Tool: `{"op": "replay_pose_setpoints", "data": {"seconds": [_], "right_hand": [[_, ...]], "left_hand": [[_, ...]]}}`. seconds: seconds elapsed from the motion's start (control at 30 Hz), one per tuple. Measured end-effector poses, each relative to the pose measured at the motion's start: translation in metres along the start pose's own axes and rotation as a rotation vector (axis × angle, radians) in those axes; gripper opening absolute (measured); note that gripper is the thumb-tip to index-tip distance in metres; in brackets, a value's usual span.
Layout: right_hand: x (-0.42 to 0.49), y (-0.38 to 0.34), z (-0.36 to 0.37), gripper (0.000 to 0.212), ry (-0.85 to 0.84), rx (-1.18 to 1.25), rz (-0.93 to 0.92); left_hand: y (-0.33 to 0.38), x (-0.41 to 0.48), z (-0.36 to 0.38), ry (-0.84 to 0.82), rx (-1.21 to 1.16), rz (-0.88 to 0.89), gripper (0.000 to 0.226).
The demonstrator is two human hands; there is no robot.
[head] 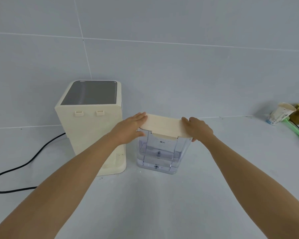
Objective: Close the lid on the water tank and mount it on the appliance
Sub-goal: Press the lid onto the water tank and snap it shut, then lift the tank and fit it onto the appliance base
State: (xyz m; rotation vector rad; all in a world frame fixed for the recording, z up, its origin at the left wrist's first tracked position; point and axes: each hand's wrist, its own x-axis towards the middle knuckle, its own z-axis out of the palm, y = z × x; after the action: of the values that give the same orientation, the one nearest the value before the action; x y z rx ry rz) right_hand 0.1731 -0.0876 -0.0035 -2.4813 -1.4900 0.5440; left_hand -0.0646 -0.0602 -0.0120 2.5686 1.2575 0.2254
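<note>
Water tank point(160, 152), a clear rectangular plastic box, stands upright on the pale grey tabletop point(162, 204), just right of the cream boxy plastic appliance point(91, 128) and apart from it. A cream flat plastic lid point(162, 125) sits across the tank's top. The left hand point(130, 127) has its grip clamped on the lid's left end, fingers lying flat over the top; the right hand point(198, 129) has its grip clamped on the right end. A black power cord point(24, 165) trails left from the appliance. A tilted paper cup point(280, 113) stands far right.
</note>
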Motion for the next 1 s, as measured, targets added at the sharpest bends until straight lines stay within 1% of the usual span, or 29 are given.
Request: {"op": "replay_pose_setpoints", "data": {"seconds": [0.07,0.13,0.23,0.3,0.33,0.43,0.47,0.53,0.6,0.67,0.8,1.0], "right_hand": [[-0.003,0.003,0.002,0.039,0.001,0.091,-0.008],[-0.009,0.009,0.005,0.047,-0.022,0.262,-0.036],[-0.018,0.020,0.013,0.066,-0.066,0.511,-0.143],[-0.025,0.028,0.020,0.075,-0.070,0.645,-0.197],[-0.025,0.031,0.023,0.079,-0.081,0.711,-0.216],[-0.033,0.040,0.033,0.094,-0.124,0.835,-0.260],[-0.035,0.043,0.036,0.097,-0.123,0.845,-0.278],[-0.036,0.047,0.042,0.094,-0.109,0.820,-0.319],[-0.036,0.049,0.048,0.092,-0.109,0.778,-0.324],[-0.035,0.052,0.055,0.095,-0.114,0.723,-0.294],[-0.031,0.053,0.070,0.095,-0.143,0.652,-0.225],[-0.029,0.049,0.076,0.087,-0.090,0.587,-0.175]], "left_hand": [[-0.002,0.001,0.005,0.014,-0.063,-0.003,0.071],[-0.005,0.000,0.012,0.028,-0.168,-0.028,0.081],[-0.012,0.003,0.024,0.050,-0.405,-0.148,0.103],[-0.016,0.006,0.030,0.039,-0.543,-0.240,0.111],[-0.018,0.009,0.033,0.025,-0.569,-0.255,0.113],[-0.015,0.013,0.038,0.031,-0.617,-0.198,0.106],[-0.014,0.014,0.039,0.038,-0.646,-0.196,0.102],[-0.013,0.015,0.041,0.031,-0.688,-0.215,0.098],[-0.014,0.017,0.043,0.002,-0.681,-0.249,0.099],[-0.014,0.018,0.044,-0.019,-0.680,-0.279,0.098],[-0.015,0.020,0.046,-0.046,-0.755,-0.314,0.097],[-0.016,0.020,0.046,-0.032,-0.774,-0.306,0.093]]}}
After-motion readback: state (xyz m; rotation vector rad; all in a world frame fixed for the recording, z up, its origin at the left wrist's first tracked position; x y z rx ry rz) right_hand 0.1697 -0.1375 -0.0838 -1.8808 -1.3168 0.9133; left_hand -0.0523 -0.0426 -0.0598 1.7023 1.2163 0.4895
